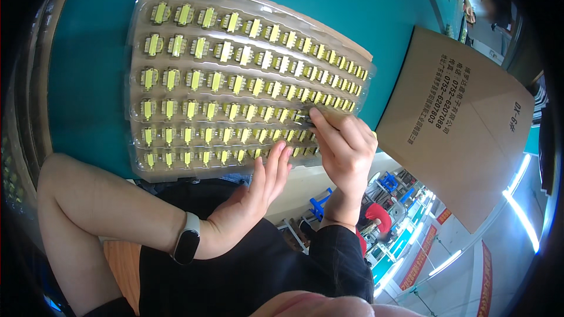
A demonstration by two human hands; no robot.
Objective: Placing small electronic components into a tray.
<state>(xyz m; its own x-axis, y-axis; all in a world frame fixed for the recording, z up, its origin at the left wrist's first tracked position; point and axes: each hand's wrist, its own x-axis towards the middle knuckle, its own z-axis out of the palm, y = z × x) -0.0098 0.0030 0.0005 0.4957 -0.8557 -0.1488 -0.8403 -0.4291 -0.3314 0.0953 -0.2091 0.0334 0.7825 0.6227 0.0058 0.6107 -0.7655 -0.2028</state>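
A clear plastic tray (134, 82) lies on the green tabletop, filled with rows of small transformers (215, 81) wrapped in yellow tape. Over the tray's right part, my right hand (348, 148) is closed, thumb and fingertips pinched on one small transformer (303, 118) at its slot. Its dark, metallic side shows, and the fingers partly cover it. My left hand (249, 190) is open, fingers stretched and together, just over the tray's near edge. Nothing shows in its palm. A watch with a pale band (189, 237) is on the left wrist.
A large brown cardboard box flap (458, 123) with dark print stands right of the tray. The green tabletop (100, 82) shows around the tray. More trays (14, 176) line the far left edge. People (376, 217) sit or stand in the background, beside blue stools (320, 202).
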